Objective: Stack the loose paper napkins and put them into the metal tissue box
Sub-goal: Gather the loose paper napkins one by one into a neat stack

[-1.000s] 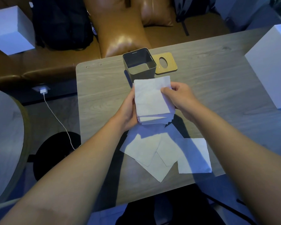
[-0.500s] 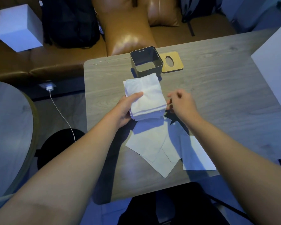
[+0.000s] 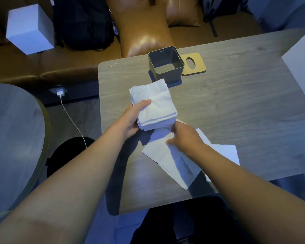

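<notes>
While the left hand [image 3: 130,118] grips the napkin stack [image 3: 154,105] above the bench [image 3: 236,103], thumb on top, the right hand [image 3: 183,138] pinches a loose napkin [image 3: 158,148] below. Light, limp paper, likely to slide; best held by its edges. The metal tissue box [image 3: 165,65] sits open just beyond.

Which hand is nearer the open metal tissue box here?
Left. The left hand, gripping the napkin stack, sits just in front of the metal tissue box. The right hand is farther back, on the loose napkins.
</notes>
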